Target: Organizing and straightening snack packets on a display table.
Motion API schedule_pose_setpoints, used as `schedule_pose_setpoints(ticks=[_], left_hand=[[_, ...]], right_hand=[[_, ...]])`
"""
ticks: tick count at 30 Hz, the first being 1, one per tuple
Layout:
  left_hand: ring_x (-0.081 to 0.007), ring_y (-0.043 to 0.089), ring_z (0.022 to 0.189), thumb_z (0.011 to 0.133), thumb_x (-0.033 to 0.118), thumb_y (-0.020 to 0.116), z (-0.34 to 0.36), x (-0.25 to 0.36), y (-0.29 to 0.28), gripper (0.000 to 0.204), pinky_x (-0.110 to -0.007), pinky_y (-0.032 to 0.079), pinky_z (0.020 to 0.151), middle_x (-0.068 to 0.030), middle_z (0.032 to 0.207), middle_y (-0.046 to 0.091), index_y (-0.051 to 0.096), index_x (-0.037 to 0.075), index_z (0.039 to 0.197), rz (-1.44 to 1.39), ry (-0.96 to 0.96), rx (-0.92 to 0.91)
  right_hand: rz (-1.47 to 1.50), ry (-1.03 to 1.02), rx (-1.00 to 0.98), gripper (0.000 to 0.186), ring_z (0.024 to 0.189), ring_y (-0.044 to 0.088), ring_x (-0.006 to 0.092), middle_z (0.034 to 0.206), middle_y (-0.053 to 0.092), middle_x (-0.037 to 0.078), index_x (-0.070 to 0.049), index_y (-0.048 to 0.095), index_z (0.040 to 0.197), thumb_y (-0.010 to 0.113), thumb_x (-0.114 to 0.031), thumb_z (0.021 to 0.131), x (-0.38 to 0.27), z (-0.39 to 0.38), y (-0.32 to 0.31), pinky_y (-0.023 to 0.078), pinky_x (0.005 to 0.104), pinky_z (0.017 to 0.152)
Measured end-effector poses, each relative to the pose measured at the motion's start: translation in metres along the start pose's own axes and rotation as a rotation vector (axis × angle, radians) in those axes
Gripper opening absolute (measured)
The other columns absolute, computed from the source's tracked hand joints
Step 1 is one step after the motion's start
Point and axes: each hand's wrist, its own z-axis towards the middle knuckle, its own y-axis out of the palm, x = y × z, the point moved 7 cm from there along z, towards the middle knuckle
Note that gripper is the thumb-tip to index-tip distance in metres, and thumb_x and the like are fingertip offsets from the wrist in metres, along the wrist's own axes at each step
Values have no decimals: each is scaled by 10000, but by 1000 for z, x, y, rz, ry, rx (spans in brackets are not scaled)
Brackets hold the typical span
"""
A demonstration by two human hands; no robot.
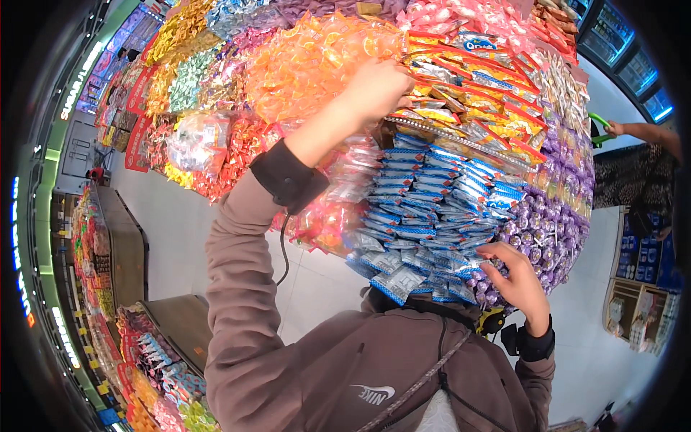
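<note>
My left hand [379, 90] reaches far forward, its fingers curled closed at the left edge of the yellow-and-red snack packets [486, 97]. What its fingertips hold, if anything, is hidden. Orange-wrapped candies [306, 61] are heaped just left of that hand. Nearer to me, several stacked blue-and-silver packets [425, 187] fill the front of the display. At their right edge hovers my right hand [520, 281], open, with thumb and fingers apart and nothing in it. Round purple-wrapped candies [543, 234] lie beside it.
A metal-edged divider [461, 138] separates the yellow packets from the blue ones. Red-wrapped candies [219, 155] and a clear bag [198, 142] lie to the left. Another candy stand [169, 367] is at lower left. A person's arm [644, 133] shows at right, near wooden shelves [637, 309].
</note>
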Motion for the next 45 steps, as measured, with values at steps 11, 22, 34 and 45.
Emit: schedule_pose_setpoints(ticks=[11,22,34,45], left_hand=[[-244,542,683,796,106,535,-17,-9,-57,107,-353,421,590,-79,749,558,569,30,865,-136,-70,625],[-149,509,750,769,187,615,-59,27,-10,271,-247,426,644,-91,940,511,487,54,967,-2202,167,370],[-230,534,683,837,342,482,-65,83,23,369,-293,424,566,-144,1021,488,457,22,1019,-2497,378,205],[-212,521,699,808,283,567,-55,117,44,344,-280,421,579,-155,1005,497,480,15,1004,-2353,247,166]], right_hand=[[31,-9,17,220,834,568,269,884,573,135,-7,565,967,587,-72,758,-3,1,-3,439,330,724],[51,-35,-5,224,850,581,260,905,591,124,-5,565,970,586,-51,752,-9,5,2,444,332,741],[84,-39,-38,236,865,574,273,907,587,140,7,571,985,578,-48,755,-10,9,12,437,335,754],[312,32,-70,253,843,595,195,903,607,125,23,542,1029,572,-82,800,-14,16,14,454,291,762]])
